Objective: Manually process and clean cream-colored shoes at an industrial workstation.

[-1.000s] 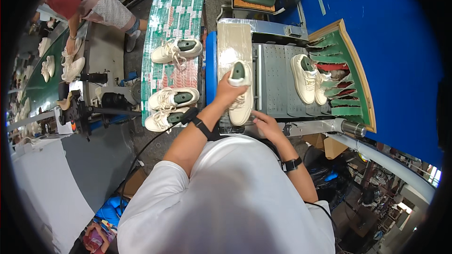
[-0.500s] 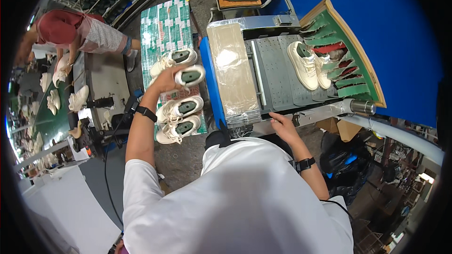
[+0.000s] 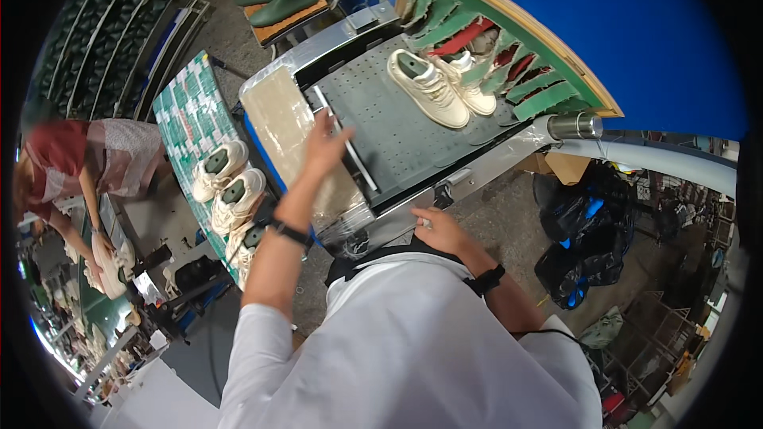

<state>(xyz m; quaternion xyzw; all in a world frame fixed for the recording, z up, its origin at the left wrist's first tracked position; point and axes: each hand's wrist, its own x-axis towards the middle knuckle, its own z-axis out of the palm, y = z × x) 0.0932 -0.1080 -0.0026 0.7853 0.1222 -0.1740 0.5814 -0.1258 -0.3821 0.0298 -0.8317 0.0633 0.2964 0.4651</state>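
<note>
My left hand (image 3: 324, 147) hangs over the near-left edge of the dark perforated belt (image 3: 358, 123), fingers apart and holding nothing. My right hand (image 3: 443, 232) is beside the machine's metal side rail (image 3: 469, 191), its fingers loosely curled, with nothing seen in them. On the belt, a cream sneaker (image 3: 433, 91) with a green last inside stands next to another cream sneaker (image 3: 477, 99), at the torn green flaps (image 3: 532, 83) of an opening. Left of my left arm, several cream lace-up sneakers (image 3: 238, 199) with green lasts sit on a taped green-and-white board (image 3: 191, 107); my forearm partly hides the nearest.
A tan taped panel (image 3: 278, 107) borders the belt's left end. Green lasts (image 3: 274, 1) lie on an orange stand beyond. At far left, another person (image 3: 95, 159) handles a pale shoe. Black bags (image 3: 584, 222) lie on the floor at right.
My left hand has left the sneaker on the board and swung right to the belt, empty. My view has turned toward the right. My right index finger, stretched out before, is now curled.
</note>
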